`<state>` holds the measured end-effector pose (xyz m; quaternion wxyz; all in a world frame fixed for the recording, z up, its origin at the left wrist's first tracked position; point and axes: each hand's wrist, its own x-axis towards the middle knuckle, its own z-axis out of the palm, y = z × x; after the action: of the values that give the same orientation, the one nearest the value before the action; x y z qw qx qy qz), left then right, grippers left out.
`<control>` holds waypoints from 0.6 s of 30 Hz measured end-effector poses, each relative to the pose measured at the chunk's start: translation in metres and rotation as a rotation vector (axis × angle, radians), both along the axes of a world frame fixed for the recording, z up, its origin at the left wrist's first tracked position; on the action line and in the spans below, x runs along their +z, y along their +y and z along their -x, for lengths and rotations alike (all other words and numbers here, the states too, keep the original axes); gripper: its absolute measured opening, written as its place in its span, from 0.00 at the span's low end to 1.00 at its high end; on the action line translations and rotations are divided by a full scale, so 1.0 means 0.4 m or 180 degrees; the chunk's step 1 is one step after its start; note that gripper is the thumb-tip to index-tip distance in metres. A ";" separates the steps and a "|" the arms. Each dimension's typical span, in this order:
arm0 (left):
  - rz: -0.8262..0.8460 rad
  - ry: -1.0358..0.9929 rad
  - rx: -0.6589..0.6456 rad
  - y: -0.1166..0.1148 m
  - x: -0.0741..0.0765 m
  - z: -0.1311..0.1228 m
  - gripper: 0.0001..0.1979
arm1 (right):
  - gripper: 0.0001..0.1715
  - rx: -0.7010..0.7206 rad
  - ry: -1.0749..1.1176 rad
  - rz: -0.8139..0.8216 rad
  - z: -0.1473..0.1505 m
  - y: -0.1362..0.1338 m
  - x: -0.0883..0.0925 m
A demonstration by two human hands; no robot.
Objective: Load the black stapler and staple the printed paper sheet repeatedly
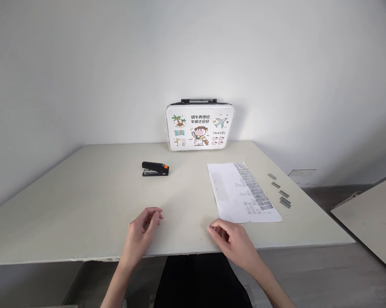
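My left hand (143, 229) rests at the table's front edge, its fingers curled together with nothing in them. To its right, my right hand (229, 239) is also loosely closed and holds nothing; it lies just below the near edge of a printed paper (228, 192). Beyond my left hand sits a black stapler (155, 168) with an orange part at its right end. Several strips of staples (284, 193) lie on the table to the right of the paper.
A white case (199, 127) with cartoon prints and a black handle stands upright at the back of the pale table (83, 205), against the wall. Another pale surface (372, 218) is at the far right, beyond a gap.
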<state>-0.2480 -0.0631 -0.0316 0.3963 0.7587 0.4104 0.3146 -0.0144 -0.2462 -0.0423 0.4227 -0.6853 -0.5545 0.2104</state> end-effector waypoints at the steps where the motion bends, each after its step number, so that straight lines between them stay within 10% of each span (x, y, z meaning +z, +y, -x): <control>1: 0.0008 -0.0002 -0.0002 0.000 0.000 0.000 0.19 | 0.19 -0.0003 -0.0002 0.0002 0.000 -0.001 0.001; 18: -0.0063 -0.0027 0.0008 -0.003 0.001 -0.001 0.19 | 0.20 -0.0449 -0.0304 -0.0044 -0.111 -0.030 0.019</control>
<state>-0.2474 -0.0643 -0.0313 0.3901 0.7607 0.4065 0.3224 0.0300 -0.2580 -0.0347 0.4143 -0.7289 -0.5258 0.1434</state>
